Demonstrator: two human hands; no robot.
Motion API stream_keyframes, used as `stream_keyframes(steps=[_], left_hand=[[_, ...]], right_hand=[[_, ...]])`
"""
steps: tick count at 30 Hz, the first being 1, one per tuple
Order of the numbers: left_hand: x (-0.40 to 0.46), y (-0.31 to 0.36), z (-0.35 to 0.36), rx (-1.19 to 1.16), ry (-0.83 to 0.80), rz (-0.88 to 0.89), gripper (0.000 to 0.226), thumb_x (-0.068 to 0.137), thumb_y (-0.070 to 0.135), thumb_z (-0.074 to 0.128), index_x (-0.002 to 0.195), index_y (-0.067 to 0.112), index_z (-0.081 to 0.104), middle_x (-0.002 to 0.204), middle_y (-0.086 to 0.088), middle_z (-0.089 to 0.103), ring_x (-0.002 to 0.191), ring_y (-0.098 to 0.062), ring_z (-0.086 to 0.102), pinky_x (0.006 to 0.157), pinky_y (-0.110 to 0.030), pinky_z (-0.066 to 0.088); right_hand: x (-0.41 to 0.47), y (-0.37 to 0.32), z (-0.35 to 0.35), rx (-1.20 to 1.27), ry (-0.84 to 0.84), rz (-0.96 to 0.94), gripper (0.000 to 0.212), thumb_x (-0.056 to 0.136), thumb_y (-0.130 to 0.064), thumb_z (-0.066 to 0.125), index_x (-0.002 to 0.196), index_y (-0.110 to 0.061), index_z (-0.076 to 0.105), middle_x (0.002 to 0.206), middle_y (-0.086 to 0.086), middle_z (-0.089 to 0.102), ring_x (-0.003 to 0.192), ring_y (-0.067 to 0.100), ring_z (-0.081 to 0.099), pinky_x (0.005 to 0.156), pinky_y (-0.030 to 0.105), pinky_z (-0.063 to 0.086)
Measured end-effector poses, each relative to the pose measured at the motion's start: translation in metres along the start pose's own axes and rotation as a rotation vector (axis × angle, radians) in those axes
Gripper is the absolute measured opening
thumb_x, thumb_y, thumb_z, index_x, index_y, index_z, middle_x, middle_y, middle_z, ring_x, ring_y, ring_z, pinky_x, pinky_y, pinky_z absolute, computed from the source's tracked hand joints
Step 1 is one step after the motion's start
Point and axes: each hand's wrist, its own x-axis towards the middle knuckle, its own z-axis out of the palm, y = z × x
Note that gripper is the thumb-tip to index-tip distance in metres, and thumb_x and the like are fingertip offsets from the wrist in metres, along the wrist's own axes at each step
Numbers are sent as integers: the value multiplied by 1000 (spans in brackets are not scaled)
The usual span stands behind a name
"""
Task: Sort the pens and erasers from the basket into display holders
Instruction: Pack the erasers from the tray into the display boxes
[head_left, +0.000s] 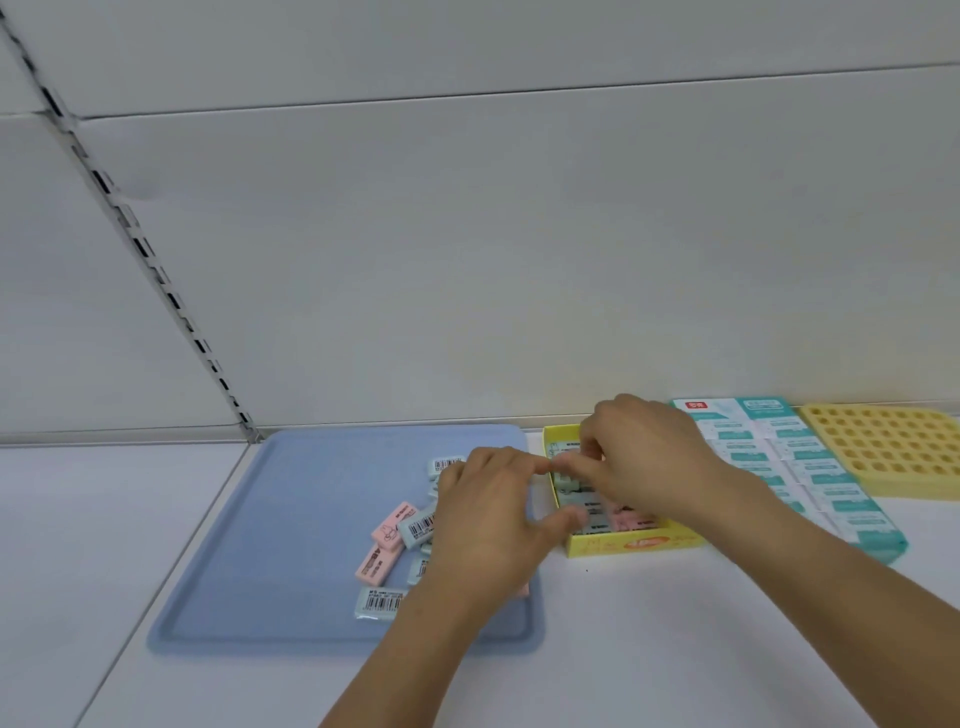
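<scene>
Several pink and pale blue erasers (415, 525) lie loose on a blue tray (291, 519). Just right of the tray stands a yellow display box (634, 545) with erasers packed inside. My right hand (649, 457) reaches over the box and pinches a pale eraser (566, 478) at its left end. My left hand (488, 519) lies over the tray's right side, its index finger and thumb spread against the box's left wall. It covers some of the loose erasers. No pens are in view.
A teal and white display box (789, 467) full of packed erasers sits right of the yellow box. Beyond it is a yellow holder (893, 452) with a grid of holes. All stand on a white shelf (675, 649) against a white back panel.
</scene>
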Motion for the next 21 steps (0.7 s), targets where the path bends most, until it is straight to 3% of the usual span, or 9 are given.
stream_keyframes(steps=[3, 9, 13, 17, 21], left_hand=[[1, -4, 2, 32, -2, -7, 58, 81, 67, 57, 129, 35, 54, 128, 17, 53, 126, -5, 36, 101, -26, 21], [1, -8, 11, -24, 13, 4, 67, 70, 75, 42, 120, 33, 60, 113, 20, 57, 114, -4, 44, 95, -23, 24], [1, -10, 12, -30, 18, 14, 65, 69, 74, 41, 116, 33, 62, 110, 19, 58, 111, -4, 45, 100, -25, 26], [0, -11, 14, -18, 23, 20, 64, 71, 75, 42, 114, 33, 63, 109, 19, 59, 110, -5, 46, 100, -25, 27], [0, -11, 15, -23, 35, 31, 69, 71, 79, 37, 114, 33, 63, 109, 19, 60, 109, -5, 46, 99, -24, 25]], right_hand=[[9, -8, 6, 144, -96, 114, 47, 87, -64, 48, 74, -19, 55, 77, -1, 62, 71, 17, 57, 56, 28, 40], [16, -3, 6, 252, -169, 169, 26, 78, -44, 59, 82, -19, 68, 82, -1, 69, 77, 19, 64, 70, 32, 54], [17, -3, 5, 230, -173, 151, 27, 75, -48, 64, 83, -23, 63, 83, -4, 66, 78, 17, 62, 69, 30, 49], [19, -1, 9, 72, -66, 67, 16, 79, -35, 63, 86, -22, 58, 88, -4, 64, 82, 18, 58, 72, 32, 35], [18, 2, 15, 114, 27, 42, 11, 87, -29, 58, 94, -24, 66, 94, -6, 64, 88, 17, 57, 72, 29, 33]])
